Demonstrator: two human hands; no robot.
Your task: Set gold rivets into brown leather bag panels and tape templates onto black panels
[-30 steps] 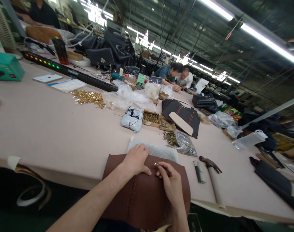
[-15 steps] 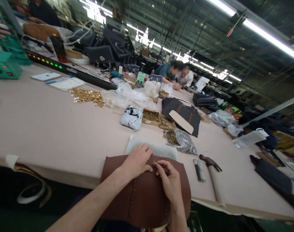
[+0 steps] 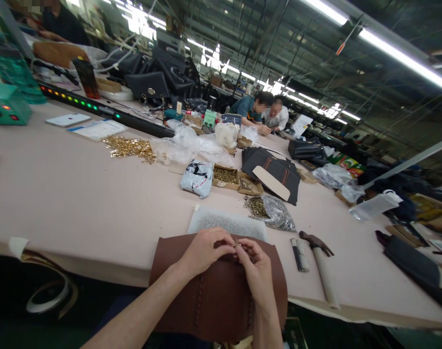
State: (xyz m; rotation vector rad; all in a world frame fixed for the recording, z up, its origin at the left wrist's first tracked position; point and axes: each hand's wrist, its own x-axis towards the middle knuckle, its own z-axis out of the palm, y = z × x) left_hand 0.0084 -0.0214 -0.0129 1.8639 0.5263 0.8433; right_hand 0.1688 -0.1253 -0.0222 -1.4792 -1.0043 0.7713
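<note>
A brown leather panel (image 3: 221, 300) with braided stitching lies over the table's front edge and hangs down. Above its upper part, my left hand (image 3: 211, 247) and my right hand (image 3: 255, 261) meet fingertip to fingertip. Between them is a small gold-coloured metal fitting (image 3: 237, 244), pinched by both hands; its exact kind is too small to make out. Behind the hands, partly under the leather, sits a pale grey slab (image 3: 224, 222). A bag of brass-coloured hardware (image 3: 259, 207) lies spilling open just beyond it.
Right of the leather are a hammer (image 3: 321, 266) and a short dark-and-grey tool (image 3: 300, 255). Farther back stand a box of small brass parts (image 3: 225, 175), a wrapped packet (image 3: 196, 179), dark leather pieces (image 3: 271, 169) and a gold hardware pile (image 3: 129, 147). Two people lean over the far end.
My left hand has come off the leather and moved right, its fingers closing on the small gold fitting beside my right fingertips. My right hand has barely moved.
</note>
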